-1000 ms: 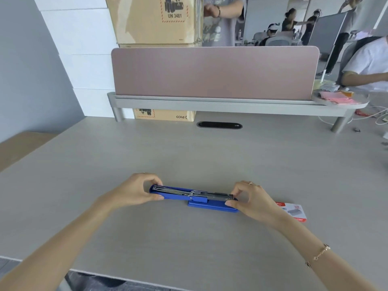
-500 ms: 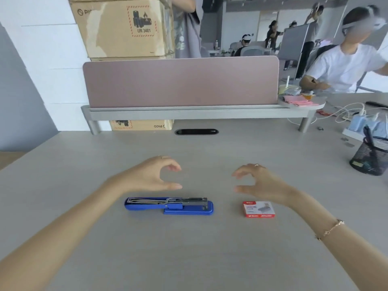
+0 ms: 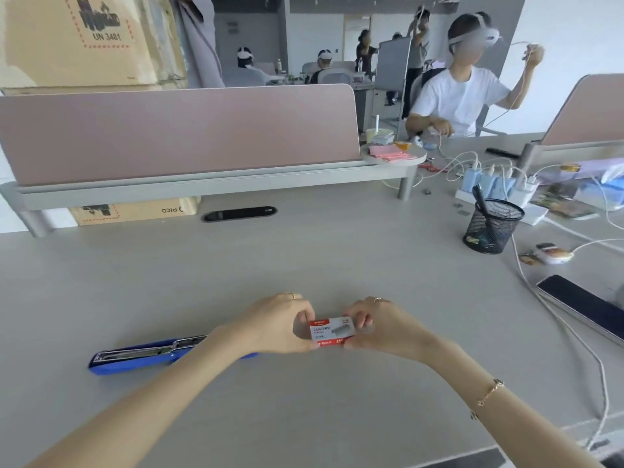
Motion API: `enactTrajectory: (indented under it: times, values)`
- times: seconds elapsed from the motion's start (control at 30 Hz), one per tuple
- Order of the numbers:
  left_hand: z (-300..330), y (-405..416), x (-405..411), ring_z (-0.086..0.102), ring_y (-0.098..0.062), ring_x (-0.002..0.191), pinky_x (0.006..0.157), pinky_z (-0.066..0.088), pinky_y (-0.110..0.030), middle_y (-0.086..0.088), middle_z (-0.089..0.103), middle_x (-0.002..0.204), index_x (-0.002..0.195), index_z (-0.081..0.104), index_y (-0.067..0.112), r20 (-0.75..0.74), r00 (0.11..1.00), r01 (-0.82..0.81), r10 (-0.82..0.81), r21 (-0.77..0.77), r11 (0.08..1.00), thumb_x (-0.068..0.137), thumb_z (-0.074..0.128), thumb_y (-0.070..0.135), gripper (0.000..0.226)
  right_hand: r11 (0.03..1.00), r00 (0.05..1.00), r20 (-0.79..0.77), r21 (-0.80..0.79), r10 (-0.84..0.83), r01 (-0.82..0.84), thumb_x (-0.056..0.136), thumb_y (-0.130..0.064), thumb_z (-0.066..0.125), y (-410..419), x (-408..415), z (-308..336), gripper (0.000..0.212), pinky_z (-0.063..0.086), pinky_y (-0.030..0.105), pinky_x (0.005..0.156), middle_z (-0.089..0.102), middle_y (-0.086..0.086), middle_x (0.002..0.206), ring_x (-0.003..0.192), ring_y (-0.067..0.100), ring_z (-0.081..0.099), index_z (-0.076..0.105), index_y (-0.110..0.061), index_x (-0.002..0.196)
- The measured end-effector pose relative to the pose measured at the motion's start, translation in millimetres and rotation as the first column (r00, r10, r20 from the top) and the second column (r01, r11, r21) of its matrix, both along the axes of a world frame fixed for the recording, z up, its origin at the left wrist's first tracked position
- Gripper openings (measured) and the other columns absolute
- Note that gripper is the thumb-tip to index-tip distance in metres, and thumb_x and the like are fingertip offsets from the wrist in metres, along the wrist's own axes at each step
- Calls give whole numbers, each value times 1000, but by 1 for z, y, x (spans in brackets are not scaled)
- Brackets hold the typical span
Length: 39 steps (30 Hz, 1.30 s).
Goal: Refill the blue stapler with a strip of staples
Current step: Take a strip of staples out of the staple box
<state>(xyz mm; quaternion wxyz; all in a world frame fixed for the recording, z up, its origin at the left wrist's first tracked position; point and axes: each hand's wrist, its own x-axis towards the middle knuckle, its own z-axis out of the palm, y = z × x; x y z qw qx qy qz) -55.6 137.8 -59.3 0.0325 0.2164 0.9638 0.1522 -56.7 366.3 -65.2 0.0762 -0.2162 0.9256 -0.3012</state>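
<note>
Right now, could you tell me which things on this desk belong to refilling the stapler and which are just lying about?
For the job:
- long blue stapler, opened flat on the desk
- small red-and-white staple box, held by left hand and right hand

Lying about:
- black mesh pen cup
- white power strip
- dark phone
- pink papers

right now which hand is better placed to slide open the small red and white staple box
Probably the right hand: its fingertips pinch the small red and white staple box at its right end. The left hand grips the other end and can brace. The long blue stapler lies open, untouched.
</note>
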Motion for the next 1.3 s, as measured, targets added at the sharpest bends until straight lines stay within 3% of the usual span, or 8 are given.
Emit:
enactTrajectory:
  times: [0.13,0.27,0.43,0.6,0.77,1.07,1.3]
  values:
    - [-2,3,-3,54,-2,88,65,38,-13,15,62,92,93,64,30,-1,1000,-1,1,21,1000,65,71,59,41,998,998,57,-54,-32,35,69,-32,77,1,-1,-3,32,42,6,63,59,-9,83,70,2,52,65,-20,96]
    - [-1,3,-1,55,-1,87,70,43,-20,14,63,90,92,67,30,15,1000,-26,25,54,998,65,74,58,40,995,995,81,-71,-58,64,68,-29,79,1,-2,-5,32,42,4,60,63,-7,83,65,0,52,67,-20,95]
    - [-2,3,2,56,-2,81,61,36,-12,14,62,85,91,68,31,2,999,-48,48,50,998,63,72,61,41,992,993,102,-98,-65,75,67,-22,80,2,-2,-2,29,42,6,59,69,0,85,64,1,52,70,-19,94]
    - [1,3,4,57,-3,83,69,45,-21,12,64,87,92,69,31,15,999,-48,47,41,998,64,72,61,42,994,993,109,-94,-47,58,67,-15,79,1,-3,0,27,44,7,60,73,5,88,66,5,56,72,-15,94]
    - [7,3,6,57,-5,83,69,45,-25,11,64,87,95,71,32,15,999,-35,35,8,999,66,73,60,40,995,993,110,-74,-50,59,66,-15,79,-1,-4,2,29,49,20,67,73,5,89,69,8,58,72,-16,94]
    - [11,-11,13,54,-9,81,60,40,-22,11,62,81,91,72,27,-34,999,-37,35,-64,997,70,69,60,40,996,990,126,-52,-60,67,65,-20,80,-1,-1,4,28,44,16,63,65,-5,76,63,4,54,71,-17,92]
    - [9,-29,18,55,-9,86,61,39,-23,10,68,87,93,71,26,-48,998,-41,37,-86,995,70,70,57,38,997,989,132,-33,-60,65,66,-21,79,0,-4,3,27,47,19,67,71,2,86,67,5,57,71,-18,92]
